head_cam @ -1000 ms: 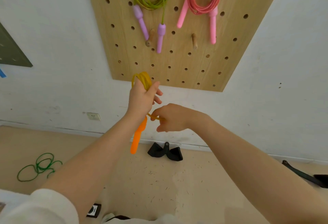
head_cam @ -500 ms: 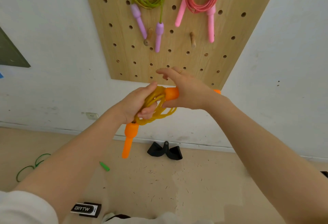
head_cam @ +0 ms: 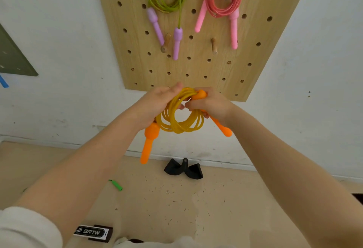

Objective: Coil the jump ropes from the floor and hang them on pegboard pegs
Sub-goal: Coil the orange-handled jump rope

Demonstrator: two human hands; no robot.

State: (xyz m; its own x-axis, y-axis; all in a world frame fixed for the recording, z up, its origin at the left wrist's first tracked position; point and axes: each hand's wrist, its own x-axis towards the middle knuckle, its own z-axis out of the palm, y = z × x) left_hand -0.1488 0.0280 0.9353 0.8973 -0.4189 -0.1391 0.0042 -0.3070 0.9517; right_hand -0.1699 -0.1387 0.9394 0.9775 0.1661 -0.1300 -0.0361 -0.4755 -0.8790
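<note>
Now glossy yellow rope coil [head_cam: 179,117] w/ smooth orange handles [head_cam: 148,141]

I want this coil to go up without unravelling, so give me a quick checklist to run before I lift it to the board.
1. Yellow rope coil gathered in loops: ok.
2. Left hand holds the coil: ok.
3. Right hand grips one orange handle: ok.
4. Other orange handle hangs loose below the left hand: not ok.
5. Bare wooden peg on the wooden pegboard free: ok.
6. Coil secured with a wrap: cannot tell.
</note>
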